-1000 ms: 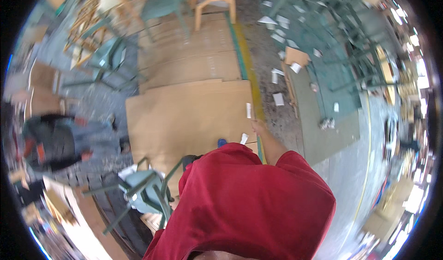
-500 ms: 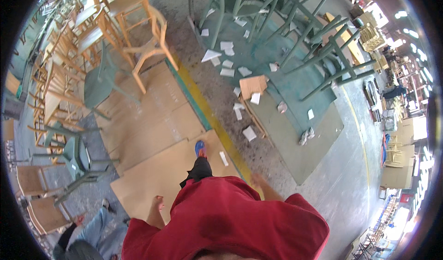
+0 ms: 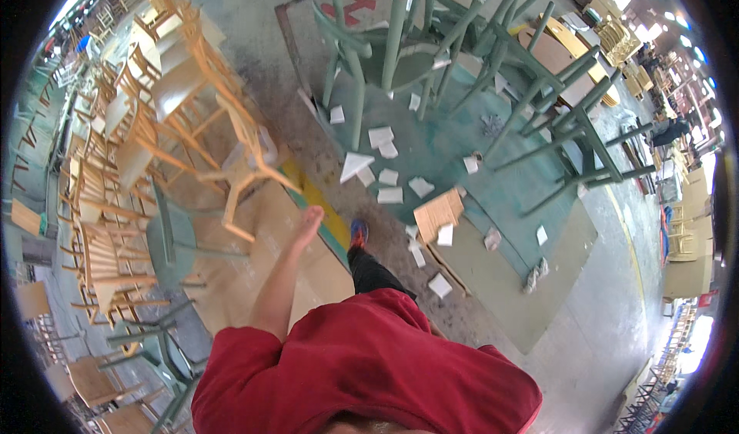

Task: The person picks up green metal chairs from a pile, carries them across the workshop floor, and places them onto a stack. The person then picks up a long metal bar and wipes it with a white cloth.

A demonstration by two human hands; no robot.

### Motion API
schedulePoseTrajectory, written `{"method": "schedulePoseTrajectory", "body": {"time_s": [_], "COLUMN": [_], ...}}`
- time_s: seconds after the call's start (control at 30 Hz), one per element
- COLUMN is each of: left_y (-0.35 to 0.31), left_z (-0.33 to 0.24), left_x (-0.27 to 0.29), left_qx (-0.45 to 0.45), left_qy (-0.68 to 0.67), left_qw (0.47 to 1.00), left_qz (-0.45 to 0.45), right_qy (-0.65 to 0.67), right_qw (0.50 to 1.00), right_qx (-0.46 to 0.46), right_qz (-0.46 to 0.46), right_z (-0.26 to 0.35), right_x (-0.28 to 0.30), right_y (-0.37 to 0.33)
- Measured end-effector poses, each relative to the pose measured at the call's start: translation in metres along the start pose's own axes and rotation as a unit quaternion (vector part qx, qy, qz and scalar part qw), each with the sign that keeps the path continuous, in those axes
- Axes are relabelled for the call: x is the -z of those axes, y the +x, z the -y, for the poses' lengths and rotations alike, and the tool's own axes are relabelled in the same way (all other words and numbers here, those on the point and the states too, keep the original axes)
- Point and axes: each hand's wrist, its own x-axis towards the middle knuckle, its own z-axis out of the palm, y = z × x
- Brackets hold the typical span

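My left hand is stretched forward over the cardboard sheets on the floor. Its fingers look loosely extended, and nothing shows in them. The nearest thing to it is a bare-wood chair, just ahead and to the left, with a gap between. My right hand is hidden behind my red shirt. One of my feet, in a blue and red shoe, is on the floor beside a yellow line.
Rows of wooden chairs and a green chair stand on the left. Ahead right, green chairs, some legs-up, rest on a stained green sheet. White paper scraps and a cardboard piece are scattered on the floor.
I have moved forward, nearer the chairs ahead. My left arm has swung forward, and my right hand has dropped out of sight. The person at lower left is no longer visible.
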Motion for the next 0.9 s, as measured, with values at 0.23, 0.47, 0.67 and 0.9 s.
{"method": "schedulePoseTrajectory", "body": {"time_s": [0.23,0.47,0.67,0.9], "left_y": [0.083,0.216,0.466,0.673], "left_z": [-0.076,-0.159,-0.238,-0.458], "left_x": [0.03,0.116,0.134,0.11], "left_qx": [0.195,0.216,0.11,0.021], "left_qy": [0.08,-0.094,-0.13,-0.168], "left_qw": [0.967,0.968,0.985,0.983], "left_qz": [0.145,-0.082,-0.016,0.065], "right_qy": [0.073,0.261,0.346,0.535], "right_qw": [0.996,0.929,0.87,0.806], "right_qx": [0.04,0.26,0.35,0.25], "right_qz": [-0.02,0.022,-0.015,-0.046], "right_z": [0.305,0.624,0.774,0.852], "right_x": [-0.025,-0.05,-0.073,-0.123], "right_y": [0.13,0.044,-0.004,-0.011]}}
